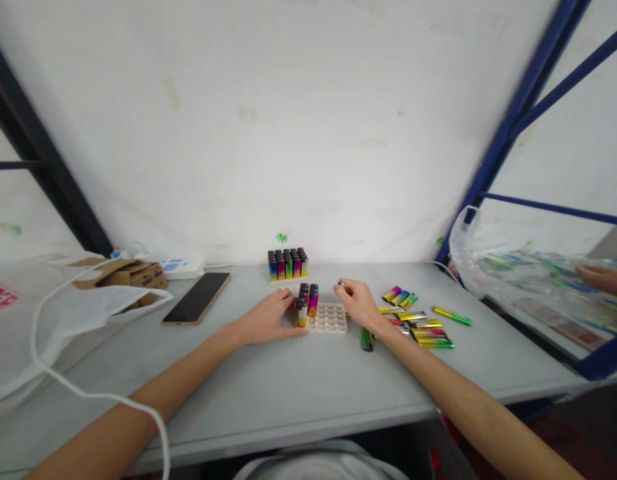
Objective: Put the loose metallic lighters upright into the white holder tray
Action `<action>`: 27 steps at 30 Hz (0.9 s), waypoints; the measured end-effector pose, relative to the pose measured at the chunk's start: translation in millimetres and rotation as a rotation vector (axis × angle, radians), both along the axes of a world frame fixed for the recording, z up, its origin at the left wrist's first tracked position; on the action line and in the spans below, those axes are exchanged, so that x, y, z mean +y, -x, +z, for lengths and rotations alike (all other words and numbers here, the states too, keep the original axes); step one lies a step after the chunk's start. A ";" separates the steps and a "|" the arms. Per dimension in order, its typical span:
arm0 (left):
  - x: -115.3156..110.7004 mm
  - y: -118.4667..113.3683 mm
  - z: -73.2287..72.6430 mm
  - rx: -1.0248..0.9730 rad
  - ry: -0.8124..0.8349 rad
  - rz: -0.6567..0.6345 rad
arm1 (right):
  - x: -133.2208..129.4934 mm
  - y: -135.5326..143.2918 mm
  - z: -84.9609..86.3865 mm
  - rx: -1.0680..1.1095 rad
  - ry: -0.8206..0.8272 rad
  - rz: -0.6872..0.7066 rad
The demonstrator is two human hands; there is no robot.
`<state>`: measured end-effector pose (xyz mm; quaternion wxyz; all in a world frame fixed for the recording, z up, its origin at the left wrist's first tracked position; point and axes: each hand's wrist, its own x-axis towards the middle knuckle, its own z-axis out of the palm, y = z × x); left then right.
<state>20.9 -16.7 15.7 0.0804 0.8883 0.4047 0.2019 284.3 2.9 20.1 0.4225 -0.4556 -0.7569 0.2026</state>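
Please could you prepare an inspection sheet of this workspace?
Surface: grey tabletop; spills, nothing seen.
Work things: part-filled tray; loose lighters to its right; packed lighters behind it.
Clutter: phone, plastic bag, carton, all left.
Grips: left grip beside the tray's standing lighters, contact unclear; right grip pinches a small, mostly hidden item.
Cables: white cable crosses in front of left forearm.
Surroundings: pale wall, black frame, blue frame, another person's hand far right.

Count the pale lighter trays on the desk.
2. The front tray sits between the left hand and the right hand, partly filled with lighters; the back tray is behind it, near the wall. Others could be hidden by the white bag.
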 end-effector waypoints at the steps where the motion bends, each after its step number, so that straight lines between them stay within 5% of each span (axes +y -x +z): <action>1: -0.4 -0.2 0.6 -0.002 0.003 -0.002 | 0.6 0.1 -0.6 -0.002 0.003 0.003; 12: -0.1 0.1 0.0 -0.019 0.023 0.004 | -11.5 -2.4 12.8 -0.142 -0.036 0.079; 18: -0.3 -0.7 2.1 -0.001 0.020 -0.018 | -13.7 -6.5 19.7 -0.272 -0.205 0.199; 27: 1.2 0.6 -1.4 -0.002 0.005 -0.022 | -19.7 0.7 15.7 -0.274 -0.028 0.245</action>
